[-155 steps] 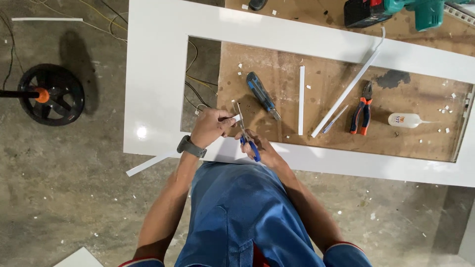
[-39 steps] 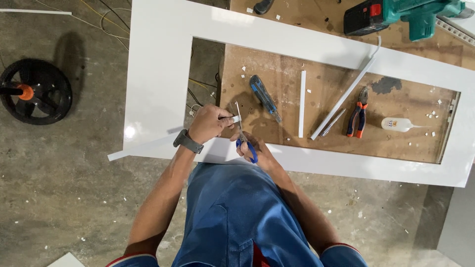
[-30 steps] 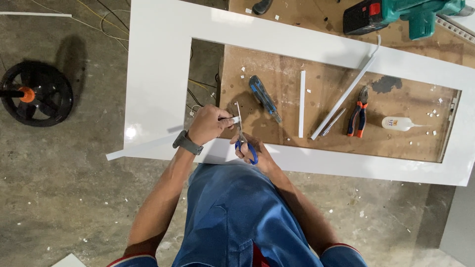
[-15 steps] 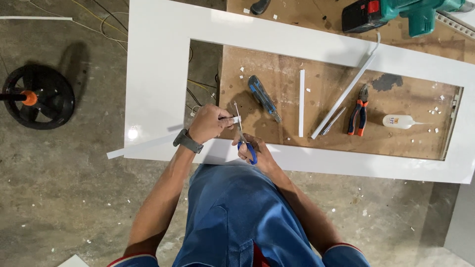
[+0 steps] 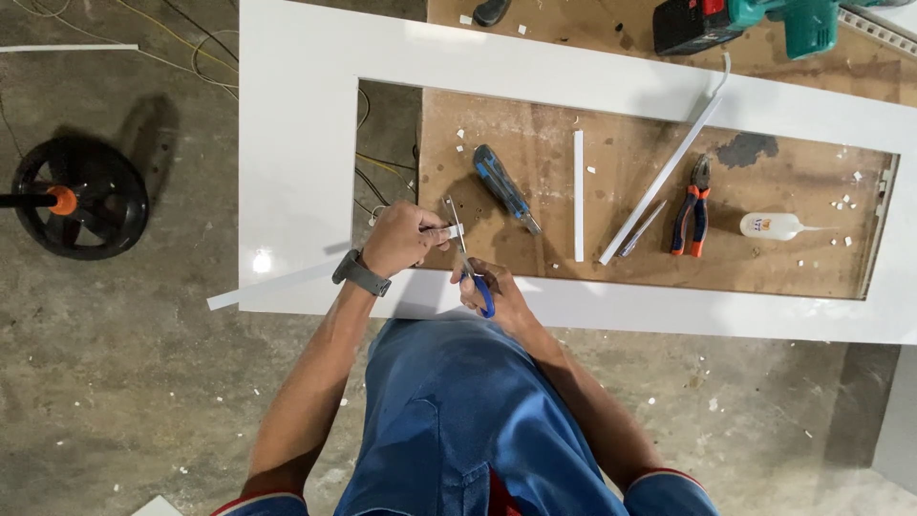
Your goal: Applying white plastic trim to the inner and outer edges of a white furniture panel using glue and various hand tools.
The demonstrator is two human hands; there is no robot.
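Observation:
My left hand (image 5: 399,240), a watch on its wrist, pinches a small white strip piece (image 5: 442,232) at the inner edge of the white frame (image 5: 296,143). My right hand (image 5: 492,291) grips blue-handled scissors (image 5: 468,260), and the blades point up across the strip piece beside my left fingertips. Both hands hover over the lower left corner of the frame's opening, above the brown board (image 5: 611,205).
On the board lie a blue screwdriver (image 5: 504,188), two white strips (image 5: 578,194) (image 5: 666,176), orange-handled pliers (image 5: 693,205) and a small glue bottle (image 5: 776,226). A green cordless drill (image 5: 755,19) rests at the top right. A black round stand base (image 5: 81,198) sits on the concrete floor at left.
The hands hold nearly the same pose throughout; only the camera view shifts slightly. The scissors stay at the strip piece.

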